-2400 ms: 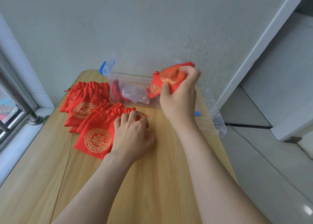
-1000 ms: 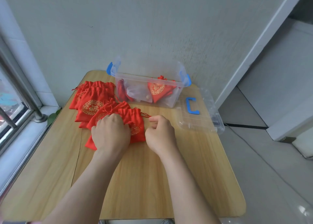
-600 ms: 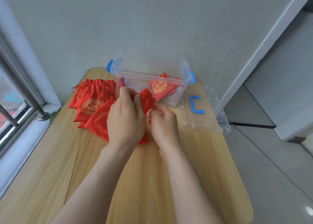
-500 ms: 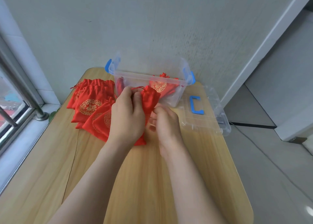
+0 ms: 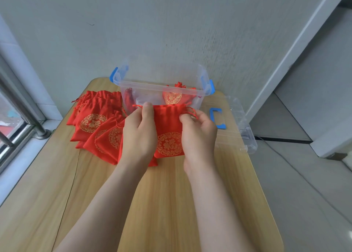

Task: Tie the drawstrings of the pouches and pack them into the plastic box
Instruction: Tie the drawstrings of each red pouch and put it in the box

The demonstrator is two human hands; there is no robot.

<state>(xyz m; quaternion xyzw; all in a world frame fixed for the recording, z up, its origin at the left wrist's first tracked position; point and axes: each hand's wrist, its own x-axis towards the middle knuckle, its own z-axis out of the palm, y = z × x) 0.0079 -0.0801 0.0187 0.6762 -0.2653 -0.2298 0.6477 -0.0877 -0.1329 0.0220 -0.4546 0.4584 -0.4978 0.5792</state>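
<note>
Pinching a red pouch (image 5: 168, 126) by its top corners, left hand (image 5: 140, 135) and right hand (image 5: 198, 135) held it before the plastic box (image 5: 162, 89)

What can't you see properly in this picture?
Head view only.
The held pouch: side edges covered by the left hand and right hand.
The pouch pile: lower pouches buried, so no count.
The plastic box: contents at its left end blurred through the wall.

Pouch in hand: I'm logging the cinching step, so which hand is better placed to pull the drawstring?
Likely the right hand: its fingertips pinch the drawstring loop at the right corner of the pouch, while the left hand holds the top edge steady.
</note>
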